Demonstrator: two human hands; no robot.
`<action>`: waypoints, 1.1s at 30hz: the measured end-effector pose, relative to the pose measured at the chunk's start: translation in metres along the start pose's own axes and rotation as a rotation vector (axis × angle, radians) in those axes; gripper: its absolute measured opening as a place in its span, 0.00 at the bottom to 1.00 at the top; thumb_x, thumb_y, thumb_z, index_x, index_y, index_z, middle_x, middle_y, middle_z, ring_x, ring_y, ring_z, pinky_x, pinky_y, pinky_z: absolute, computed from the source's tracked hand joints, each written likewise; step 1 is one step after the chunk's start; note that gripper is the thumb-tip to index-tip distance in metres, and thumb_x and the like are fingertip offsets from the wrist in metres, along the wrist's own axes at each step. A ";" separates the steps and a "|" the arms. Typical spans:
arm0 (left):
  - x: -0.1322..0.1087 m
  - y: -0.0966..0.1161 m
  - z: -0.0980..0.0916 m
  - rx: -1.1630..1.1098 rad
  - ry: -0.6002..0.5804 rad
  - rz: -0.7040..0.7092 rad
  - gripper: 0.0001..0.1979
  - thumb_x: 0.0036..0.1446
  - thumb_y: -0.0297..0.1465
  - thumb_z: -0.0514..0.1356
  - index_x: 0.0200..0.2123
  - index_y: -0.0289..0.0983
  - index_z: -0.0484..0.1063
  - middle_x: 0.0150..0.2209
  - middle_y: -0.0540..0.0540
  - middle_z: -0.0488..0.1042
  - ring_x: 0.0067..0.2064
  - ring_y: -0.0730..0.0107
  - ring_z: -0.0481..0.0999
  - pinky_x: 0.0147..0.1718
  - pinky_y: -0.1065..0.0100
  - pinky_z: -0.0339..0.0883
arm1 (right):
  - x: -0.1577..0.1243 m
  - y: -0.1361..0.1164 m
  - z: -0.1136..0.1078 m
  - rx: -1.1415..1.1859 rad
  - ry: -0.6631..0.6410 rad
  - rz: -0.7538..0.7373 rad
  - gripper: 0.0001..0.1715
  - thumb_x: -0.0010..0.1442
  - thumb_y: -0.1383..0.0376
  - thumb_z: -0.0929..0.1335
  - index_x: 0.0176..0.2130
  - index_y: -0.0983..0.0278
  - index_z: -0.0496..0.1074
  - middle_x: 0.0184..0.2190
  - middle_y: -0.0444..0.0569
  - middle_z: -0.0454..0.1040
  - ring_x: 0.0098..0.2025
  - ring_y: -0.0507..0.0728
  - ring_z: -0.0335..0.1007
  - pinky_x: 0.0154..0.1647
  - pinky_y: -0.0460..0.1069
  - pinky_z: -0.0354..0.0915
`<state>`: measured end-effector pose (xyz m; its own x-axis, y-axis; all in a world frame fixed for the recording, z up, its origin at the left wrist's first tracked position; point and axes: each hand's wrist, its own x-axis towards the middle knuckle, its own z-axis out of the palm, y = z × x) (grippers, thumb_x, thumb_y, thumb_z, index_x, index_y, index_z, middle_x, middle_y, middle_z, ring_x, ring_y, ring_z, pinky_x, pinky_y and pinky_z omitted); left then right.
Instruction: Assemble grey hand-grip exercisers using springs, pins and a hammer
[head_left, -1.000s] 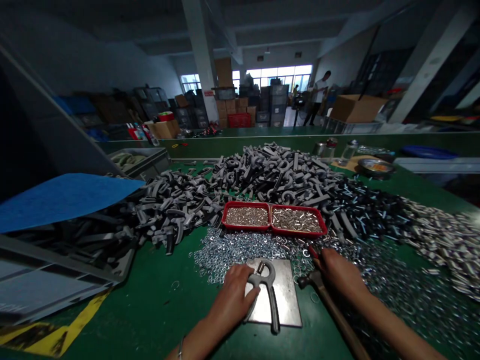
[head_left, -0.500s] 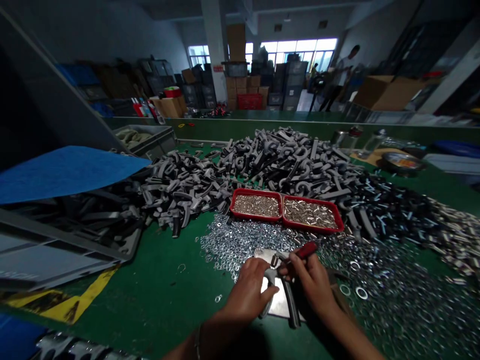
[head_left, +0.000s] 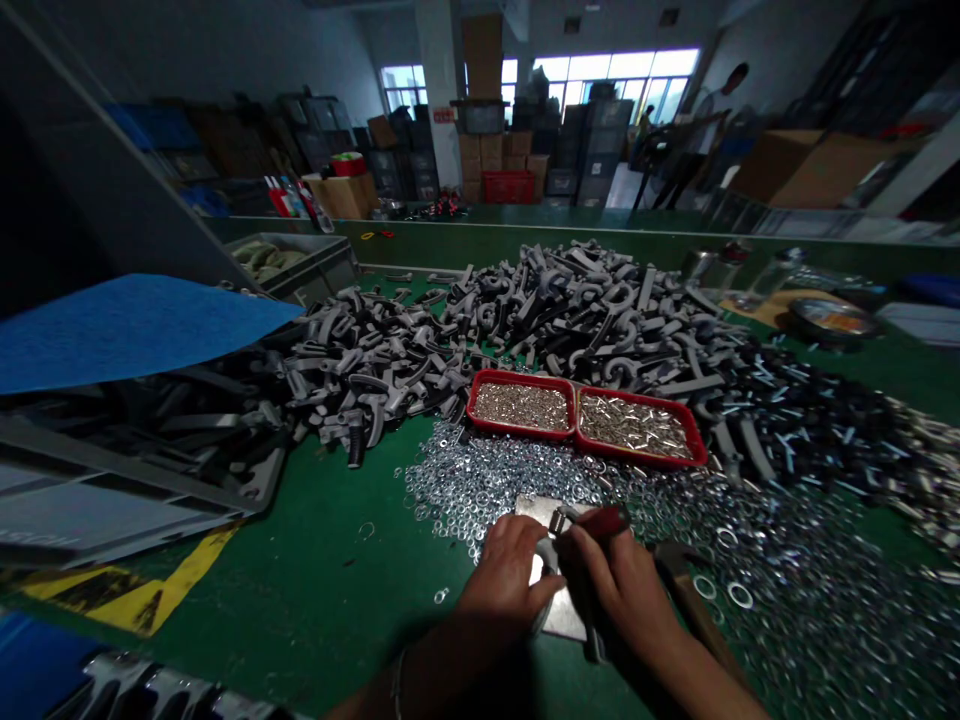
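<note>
My left hand [head_left: 510, 570] is closed around a grey rubber-coated handgrip-shaped part [head_left: 553, 530], which rests on a bare steel plate [head_left: 571, 622]. My right hand [head_left: 616, 590] holds a small red-handled tool [head_left: 611, 520], its tip at a small metal fitting on top of the grey part. Most of the grey part is hidden by my fingers. A wooden-handled hammer [head_left: 694, 610] lies beside my right hand, its head partly hidden.
Loose steel washers [head_left: 480, 480] spread across the green bench [head_left: 300, 590]. Behind them stand joined red trays [head_left: 585, 418] of small metal pieces and heaps of grey parts [head_left: 577, 310]. A blue sheet [head_left: 127, 330] and grey crates lie left; a person [head_left: 709, 130] stands far back.
Since the earliest frame, my right hand has let go of the hammer and taken the red-handled tool. Both hands have come together over the grey part. The view has tilted slightly.
</note>
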<state>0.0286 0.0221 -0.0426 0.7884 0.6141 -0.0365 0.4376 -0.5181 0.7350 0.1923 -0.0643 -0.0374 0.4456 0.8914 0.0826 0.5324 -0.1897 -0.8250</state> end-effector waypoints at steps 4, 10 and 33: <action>0.000 0.003 0.000 0.004 0.004 -0.027 0.20 0.55 0.30 0.67 0.49 0.38 0.67 0.50 0.44 0.69 0.53 0.56 0.64 0.55 0.57 0.57 | 0.018 -0.012 0.002 0.234 -0.134 0.071 0.16 0.60 0.51 0.69 0.37 0.61 0.70 0.25 0.47 0.76 0.26 0.60 0.75 0.28 0.51 0.68; -0.002 0.000 0.003 -0.004 0.023 -0.046 0.21 0.53 0.30 0.68 0.50 0.38 0.67 0.51 0.44 0.69 0.55 0.56 0.63 0.55 0.57 0.57 | 0.035 -0.005 -0.012 0.595 -0.052 0.138 0.27 0.69 0.45 0.56 0.35 0.62 0.68 0.27 0.51 0.79 0.25 0.56 0.76 0.26 0.50 0.71; 0.000 0.003 -0.002 0.040 -0.039 -0.067 0.21 0.54 0.31 0.67 0.50 0.39 0.66 0.51 0.43 0.68 0.53 0.55 0.63 0.56 0.56 0.57 | -0.002 -0.006 -0.002 -0.172 -0.149 -0.111 0.16 0.67 0.54 0.59 0.40 0.62 0.69 0.30 0.54 0.79 0.32 0.64 0.77 0.34 0.54 0.67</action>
<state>0.0289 0.0217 -0.0387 0.7727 0.6248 -0.1118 0.5063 -0.5005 0.7022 0.1896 -0.0657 -0.0321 0.2731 0.9592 0.0734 0.6923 -0.1430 -0.7073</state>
